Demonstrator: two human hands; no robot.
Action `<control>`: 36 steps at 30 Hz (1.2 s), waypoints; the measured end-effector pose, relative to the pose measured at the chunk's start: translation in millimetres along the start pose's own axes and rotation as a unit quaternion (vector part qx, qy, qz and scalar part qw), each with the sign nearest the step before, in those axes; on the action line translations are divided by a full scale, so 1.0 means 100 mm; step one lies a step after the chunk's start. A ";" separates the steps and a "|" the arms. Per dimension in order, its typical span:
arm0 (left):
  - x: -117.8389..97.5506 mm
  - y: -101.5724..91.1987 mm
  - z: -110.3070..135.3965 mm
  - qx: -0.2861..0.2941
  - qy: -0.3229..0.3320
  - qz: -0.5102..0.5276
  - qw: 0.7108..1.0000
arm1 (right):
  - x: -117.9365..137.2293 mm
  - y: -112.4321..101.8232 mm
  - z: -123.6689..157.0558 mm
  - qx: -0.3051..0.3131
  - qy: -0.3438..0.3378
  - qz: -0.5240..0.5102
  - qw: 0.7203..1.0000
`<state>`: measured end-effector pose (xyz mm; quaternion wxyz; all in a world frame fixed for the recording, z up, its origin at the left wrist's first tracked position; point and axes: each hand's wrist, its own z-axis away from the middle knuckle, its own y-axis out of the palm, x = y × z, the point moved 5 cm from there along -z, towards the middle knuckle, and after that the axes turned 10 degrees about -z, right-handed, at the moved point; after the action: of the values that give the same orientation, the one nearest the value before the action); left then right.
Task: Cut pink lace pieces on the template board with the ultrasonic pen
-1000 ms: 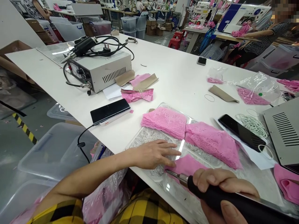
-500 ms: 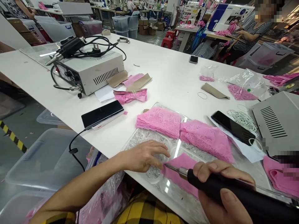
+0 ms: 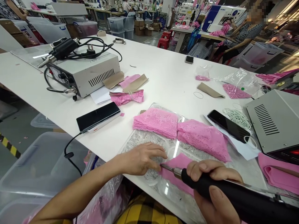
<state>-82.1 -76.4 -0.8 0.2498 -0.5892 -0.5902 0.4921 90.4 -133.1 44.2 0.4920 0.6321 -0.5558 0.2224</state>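
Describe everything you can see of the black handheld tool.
The black handheld tool has a thick, smooth, plastic-looking grip, then a silvery metal collar and a slim metal tip. It slants across the lower right, held in the right hand, tip at the corner of a pink fabric piece, close by the left hand. Its rear end is not clearly visible.

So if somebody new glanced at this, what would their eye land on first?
Most likely the two bright pink lace stacks, side by side near the middle of the picture. Close behind comes the thick black-handled tool in the right hand at the lower right, its metal tip pointing toward the left hand. At the upper left, another black-handled device rests on a grey box.
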 end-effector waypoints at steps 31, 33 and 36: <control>-0.19 0.21 -0.27 0.034 -0.012 -0.105 0.994 | 0.06 -0.58 -0.24 -0.132 -0.077 0.035 0.988; -0.19 0.20 -0.27 0.022 -0.013 -0.109 0.994 | 0.07 -0.59 -0.24 -0.144 -0.087 0.047 0.985; -0.19 0.20 -0.28 0.019 -0.007 -0.112 0.994 | 0.08 -0.60 -0.26 -0.150 -0.093 0.044 0.983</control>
<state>-45.6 -89.9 -1.7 0.3106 -0.5111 -0.6445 0.4763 155.1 -121.1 39.3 0.5170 0.5439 -0.6536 0.0985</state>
